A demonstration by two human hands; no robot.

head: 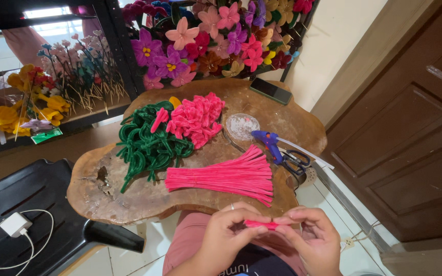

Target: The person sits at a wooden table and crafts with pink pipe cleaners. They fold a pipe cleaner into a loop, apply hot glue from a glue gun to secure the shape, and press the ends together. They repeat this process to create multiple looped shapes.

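We have both hands low in the view, close together over our lap. The left hand (226,236) and right hand (315,240) each pinch one end of a short pink stem (262,224), fingertips closed on it. Its long axis runs left to right between them, nearly level, and neither hand is nearer: both share it.

Just beyond the hands, on the desk (103,197), lies the pink bundle (226,176), its stems also running left to right, fanned toward the right. Farther off sit the green pile (147,143) and pink petals (198,120). To the right lie the glue gun (268,141) and scissors (295,161).
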